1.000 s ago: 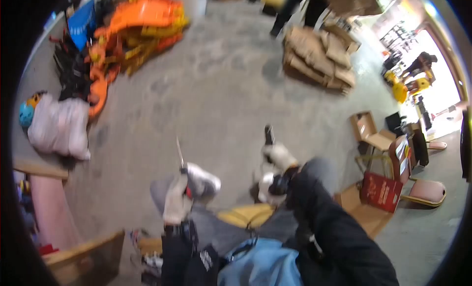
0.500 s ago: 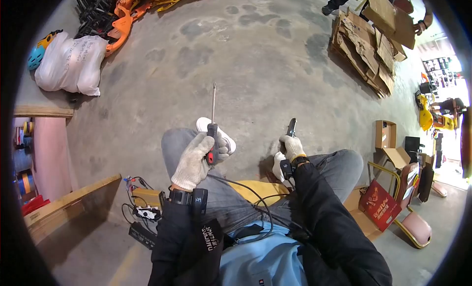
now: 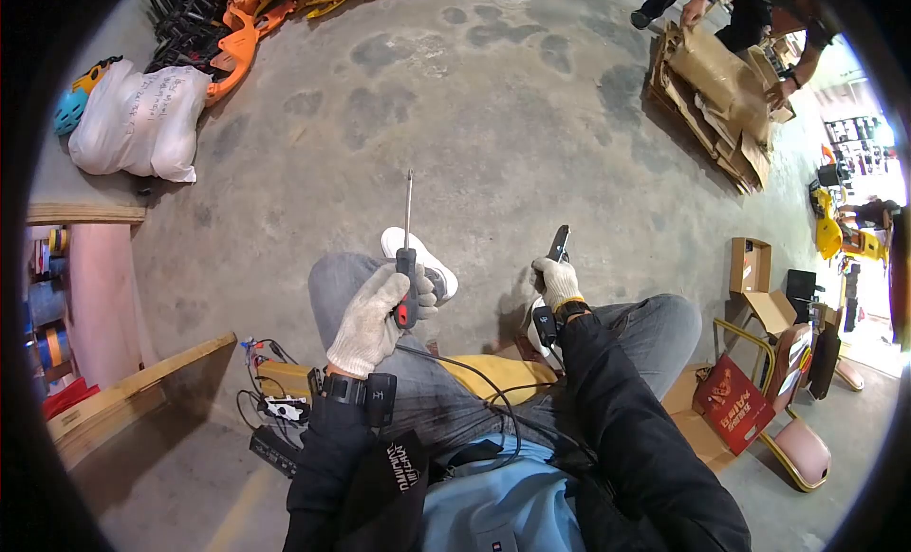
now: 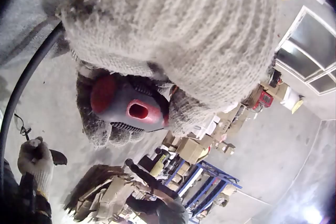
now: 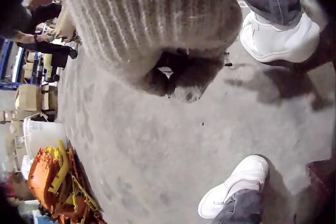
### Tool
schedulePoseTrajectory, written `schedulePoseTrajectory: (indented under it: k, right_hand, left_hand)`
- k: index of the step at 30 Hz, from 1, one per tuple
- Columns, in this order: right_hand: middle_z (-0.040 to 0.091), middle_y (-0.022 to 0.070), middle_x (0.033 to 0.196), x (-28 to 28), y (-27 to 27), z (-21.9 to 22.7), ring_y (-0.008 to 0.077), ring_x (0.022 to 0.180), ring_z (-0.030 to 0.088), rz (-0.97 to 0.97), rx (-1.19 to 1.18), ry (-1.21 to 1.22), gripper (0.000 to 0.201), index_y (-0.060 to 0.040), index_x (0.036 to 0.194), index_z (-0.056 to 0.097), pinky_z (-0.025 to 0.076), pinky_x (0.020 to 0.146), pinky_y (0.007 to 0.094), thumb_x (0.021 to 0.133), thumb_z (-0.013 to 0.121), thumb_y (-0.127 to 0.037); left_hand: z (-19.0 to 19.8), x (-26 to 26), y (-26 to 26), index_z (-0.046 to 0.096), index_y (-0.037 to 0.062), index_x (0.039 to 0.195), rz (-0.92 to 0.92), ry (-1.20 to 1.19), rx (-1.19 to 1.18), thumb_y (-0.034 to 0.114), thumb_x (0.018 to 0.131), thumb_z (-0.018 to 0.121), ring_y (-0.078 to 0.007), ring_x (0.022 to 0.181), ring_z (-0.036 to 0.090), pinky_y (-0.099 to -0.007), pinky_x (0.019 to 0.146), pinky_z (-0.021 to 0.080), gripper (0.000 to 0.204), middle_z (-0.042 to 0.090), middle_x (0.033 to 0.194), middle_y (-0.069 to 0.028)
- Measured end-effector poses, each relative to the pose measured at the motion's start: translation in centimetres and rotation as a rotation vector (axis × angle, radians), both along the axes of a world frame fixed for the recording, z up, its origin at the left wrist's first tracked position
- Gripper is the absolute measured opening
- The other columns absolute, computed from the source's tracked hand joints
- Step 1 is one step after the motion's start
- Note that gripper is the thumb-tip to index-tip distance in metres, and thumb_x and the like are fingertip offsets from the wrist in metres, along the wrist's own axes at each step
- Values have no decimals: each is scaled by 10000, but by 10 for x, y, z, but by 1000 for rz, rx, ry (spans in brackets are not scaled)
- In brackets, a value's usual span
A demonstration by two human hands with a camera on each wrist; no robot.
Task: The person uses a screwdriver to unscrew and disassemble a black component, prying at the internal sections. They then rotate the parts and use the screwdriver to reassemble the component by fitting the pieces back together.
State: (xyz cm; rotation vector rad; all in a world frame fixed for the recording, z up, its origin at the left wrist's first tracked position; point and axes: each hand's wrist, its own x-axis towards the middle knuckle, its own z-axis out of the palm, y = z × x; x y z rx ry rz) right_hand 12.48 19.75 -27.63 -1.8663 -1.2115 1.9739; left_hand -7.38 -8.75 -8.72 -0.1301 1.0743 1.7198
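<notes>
Both hands wear off-white knitted gloves. In the head view my left hand (image 3: pixel 365 329) grips a screwdriver (image 3: pixel 406 267) by its black and red handle, its long metal shaft pointing forward over the floor. The left wrist view shows the handle's rounded end (image 4: pixel 105 94), with a red-rimmed hole, inside the curled glove. My right hand (image 3: pixel 560 279) holds a slim black tool (image 3: pixel 561 239) that sticks out ahead of the fingers; I cannot tell its kind. In the right wrist view the glove (image 5: pixel 157 29) covers most of that tool. A black cable (image 3: pixel 493 381) crosses my lap.
White shoes (image 3: pixel 432 267) are close to the hands. A person's hands (image 3: pixel 697 9) are on flattened cardboard (image 3: pixel 712 78) at the far right. A white sack (image 3: pixel 142 125) and orange parts (image 3: pixel 235 59) sit left. A wooden board (image 3: pixel 152 381) and a red box (image 3: pixel 733 405) flank me.
The head view has tilted down from a blurred one. The screwdriver's shaft has swung from leaning left to nearly straight ahead. At the back, the other person has lowered cardboard onto the pile.
</notes>
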Motion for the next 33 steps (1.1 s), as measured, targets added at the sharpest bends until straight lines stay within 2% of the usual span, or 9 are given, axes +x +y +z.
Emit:
schedulePoseTrajectory:
  k: [11, 13, 14, 20, 25, 27, 29, 31, 33]
  right_hand:
    - [537, 35, 650, -1, 4, 11, 178, 487, 527, -18, 5, 55, 159, -78, 873, 559, 429, 452, 342, 881, 717, -96]
    - [538, 25, 627, 0, 5, 17, 181, 452, 512, -75, -34, 106, 258, -108, 780, 577, 423, 424, 343, 912, 755, -241]
    - [529, 21, 664, 1, 5, 13, 166, 467, 493, -56, -11, 135, 356, -120, 848, 575, 422, 427, 341, 928, 779, -401]
    - [523, 5, 709, 1, 15, 30, 149, 474, 471, -153, -71, 232, 527, -133, 981, 550, 437, 461, 323, 927, 766, -612]
    - [557, 24, 765, -9, 30, 86, 140, 539, 501, -152, -1, 326, 598, -130, 1031, 607, 452, 503, 321, 963, 640, -722]
    - [579, 30, 776, -6, 37, 127, 137, 571, 524, 4, 100, 325, 646, -120, 1082, 618, 470, 531, 316, 969, 595, -755]
    - [591, 20, 813, -2, 55, 149, 131, 594, 531, 106, 73, 369, 666, -115, 1123, 620, 486, 555, 305, 987, 551, -763]
    - [587, 1, 815, 7, 62, 182, 107, 602, 526, 164, 111, 463, 660, -125, 1147, 619, 471, 547, 292, 1009, 506, -760]
    - [574, -18, 790, 17, 69, 215, 97, 607, 525, 158, 104, 504, 640, -137, 1181, 635, 462, 552, 275, 1033, 477, -740]
  left_hand:
    - [-1, 1, -2, 600, -30, 1312, 17, 6, 7, 254, 1095, 614, -274, 948, 740, -401, 879, 637, 358, 705, 1117, -161]
    - [-1, 0, -1, 599, -27, 1312, 7, -10, 7, 236, 1099, 602, -270, 939, 742, -397, 875, 639, 338, 704, 1105, -158]
    - [1, 1, 0, 599, -27, 1312, 5, -1, 19, 236, 1099, 602, -270, 939, 742, -397, 875, 639, 338, 704, 1105, -158]
    - [-2, 4, -1, 604, -22, 1288, 8, 43, 8, 202, 1107, 571, -264, 918, 739, -394, 854, 633, 290, 701, 1096, -152]
    - [6, 9, -1, 602, -11, 1245, -36, 219, -51, 162, 1105, 536, -240, 882, 707, -403, 839, 622, 232, 682, 1061, -125]
    - [-42, 7, -6, 600, -6, 1225, -26, 528, -32, 140, 1097, 517, -234, 871, 695, -416, 826, 622, 212, 674, 1046, -117]
    - [-47, 5, -9, 602, -7, 1208, -38, 481, -12, 147, 1089, 520, -240, 864, 697, -421, 808, 630, 211, 675, 1034, -122]
    - [4, 10, 1, 604, -7, 1183, 26, 106, -18, 168, 1083, 550, -250, 846, 704, -420, 760, 639, 208, 679, 1013, -129]
    - [-7, 11, -1, 604, -13, 1173, 53, 128, -1, 182, 1079, 565, -259, 827, 711, -414, 727, 644, 220, 681, 998, -142]
